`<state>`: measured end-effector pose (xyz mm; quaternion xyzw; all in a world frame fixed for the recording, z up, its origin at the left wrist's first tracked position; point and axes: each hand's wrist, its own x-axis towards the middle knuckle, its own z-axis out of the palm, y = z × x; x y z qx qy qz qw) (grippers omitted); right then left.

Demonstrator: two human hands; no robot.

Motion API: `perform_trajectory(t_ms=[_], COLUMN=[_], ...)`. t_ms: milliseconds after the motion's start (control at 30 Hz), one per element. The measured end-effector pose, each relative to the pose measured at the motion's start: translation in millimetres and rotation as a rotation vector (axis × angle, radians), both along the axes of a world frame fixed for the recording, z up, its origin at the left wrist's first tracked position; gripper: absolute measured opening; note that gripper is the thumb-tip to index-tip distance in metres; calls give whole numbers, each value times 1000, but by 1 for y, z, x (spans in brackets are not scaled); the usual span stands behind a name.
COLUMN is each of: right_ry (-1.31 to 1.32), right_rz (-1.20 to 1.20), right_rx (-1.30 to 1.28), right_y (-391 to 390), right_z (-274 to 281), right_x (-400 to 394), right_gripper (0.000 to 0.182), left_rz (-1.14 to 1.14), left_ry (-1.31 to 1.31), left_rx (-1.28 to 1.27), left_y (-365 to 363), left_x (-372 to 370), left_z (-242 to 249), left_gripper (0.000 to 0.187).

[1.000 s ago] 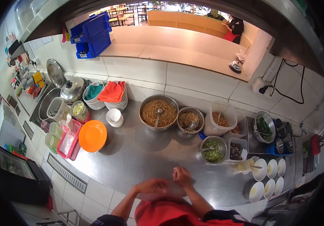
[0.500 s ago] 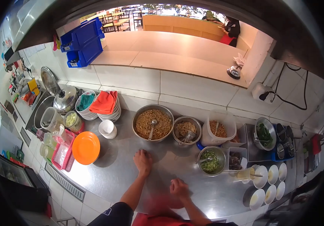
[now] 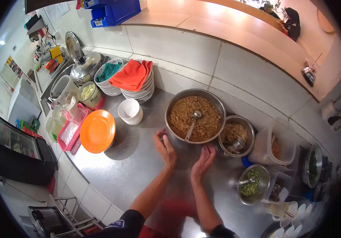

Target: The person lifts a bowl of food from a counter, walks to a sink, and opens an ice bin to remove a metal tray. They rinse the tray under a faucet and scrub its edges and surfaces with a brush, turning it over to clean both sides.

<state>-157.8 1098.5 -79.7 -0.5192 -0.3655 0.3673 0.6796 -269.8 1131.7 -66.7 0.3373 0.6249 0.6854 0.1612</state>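
Both your hands reach for large steel bowl (image 3: 195,116) of fried crumbs, at counter's (image 3: 138,166) far edge by tiled wall.

Your left hand (image 3: 165,147): fingers together, slightly curled, empty, tips just short of bowl's near-left rim. Your right hand (image 3: 203,161): fingers loosely spread, empty, just below near rim.

Judgement: grip rim on both sides, lift level; ladle (image 3: 193,120) stands inside, may shift. Smaller steel bowl (image 3: 236,135) touches on right; mind it.

You have two bare hands, left (image 3: 165,147) and right (image 3: 202,162), over the counter. Three steel bowls stand nearby: large (image 3: 194,116), medium (image 3: 236,136), small (image 3: 253,184). One orange plate (image 3: 97,131).
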Motion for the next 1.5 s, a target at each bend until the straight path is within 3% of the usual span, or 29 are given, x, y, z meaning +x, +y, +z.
perform_trajectory(t_ms=[133,200,267,300,333,433,533,733,1100,1167,1233,1500], right_ry=[-122,-77,135,95,58,95,142,100,62,128,205,239], right_rz=[-27,17,50,67,86,151,188,244,196,191,209,274], right_rx=[199,236,172,200,228,240,235,270,206,197,198,215], right_y=[20,22,25,26,25,24,24,26,24,26,27,28], right_z=[1,4,4,-4,-13,-14,-8,-11,-12,-8,-2,-3], right_x=[-10,-16,-20,-17,-13,-14,-12,-6,-6,-9,-11,-8], right_gripper=[57,61,63,64,65,67,69,71,65,64,64,63], left_rz=[-87,-122,-234,-293,-317,-445,-508,-483,-460,-471,-458,-489], left_ry=[-102,-203,-411,-518,-641,-818,-960,-993,-948,-861,-612,-753], left_rx=[320,416,458,483,337,351,309,290,366,349,328,326], left_y=[39,57,66,69,67,71,70,67,63,61,60,56], left_x=[2,-1,-1,0,-2,-9,-12,-10,1,1,-1,5], left_z=[8,-2,-1,3,10,-22,-22,-2,-1,-3,-11,3], left_gripper=[52,62,64,66,69,70,72,72,53,51,49,48])
